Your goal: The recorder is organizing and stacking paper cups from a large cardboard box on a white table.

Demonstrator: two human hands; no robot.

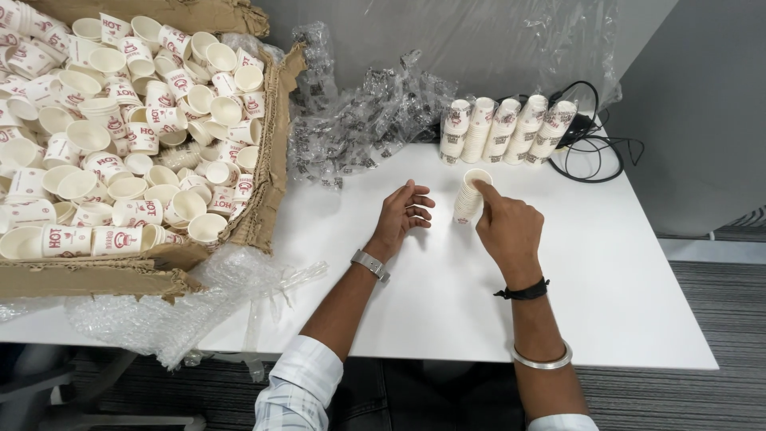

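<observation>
Centre of the frame, head view: right hand [508, 229], fingers closed round a short stack of paper cups [469, 196] standing on the white worktop [638, 287]. Left hand [403, 214] just beside it, loosely curled, empty. Risk: the stack tilts and may topple if nudged. Room: bare surface lower right; cardboard box of loose cups [263, 191] crowds upper left, wrapped cup sleeves [507, 128] behind.
</observation>
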